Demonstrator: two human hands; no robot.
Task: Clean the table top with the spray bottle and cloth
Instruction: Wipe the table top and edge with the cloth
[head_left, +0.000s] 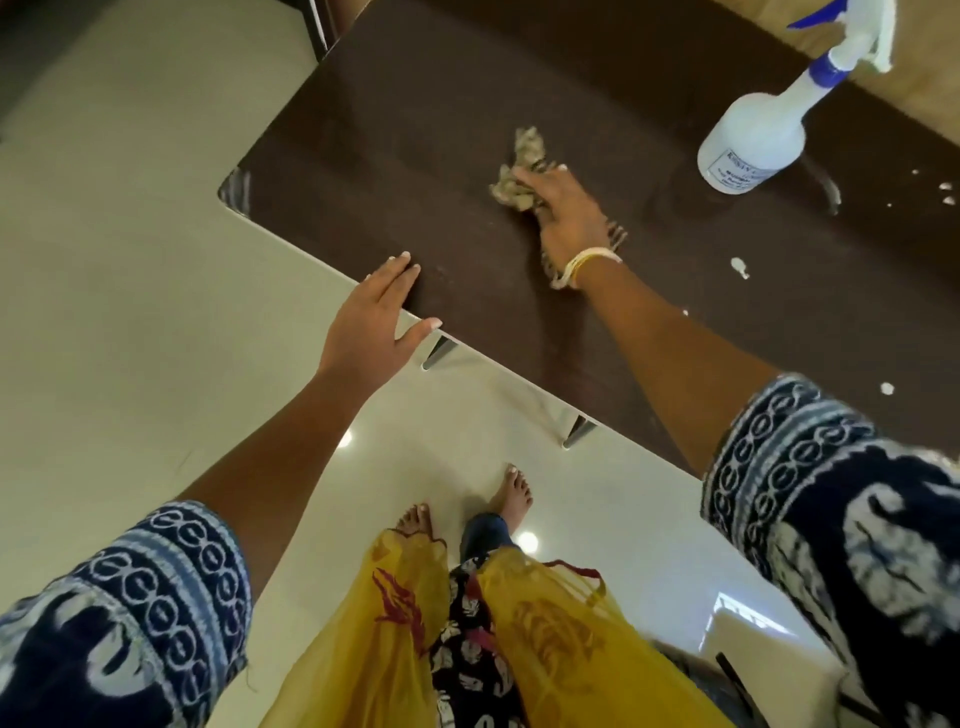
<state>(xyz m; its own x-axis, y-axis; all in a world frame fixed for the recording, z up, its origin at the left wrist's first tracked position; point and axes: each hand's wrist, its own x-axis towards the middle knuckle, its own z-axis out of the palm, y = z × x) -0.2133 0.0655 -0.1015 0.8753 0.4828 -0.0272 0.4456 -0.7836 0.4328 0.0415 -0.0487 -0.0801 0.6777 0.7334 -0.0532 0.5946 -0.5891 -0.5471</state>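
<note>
A dark brown table top (415, 119) fills the upper middle of the head view. My right hand (566, 218) presses a crumpled beige cloth (522, 171) flat against the middle of it, fingers curled over the cloth. My left hand (376, 317) rests with straight fingers on the table's near edge. A white spray bottle (753, 140) with a blue collar and trigger stands upright on the table to the right of the cloth, apart from both hands.
Several white spots and drops (738, 267) lie on the table's right part. Metal table legs (576, 431) show below the near edge. Glossy pale floor tiles (130, 260) surround the table; my bare feet (511, 493) stand close to it.
</note>
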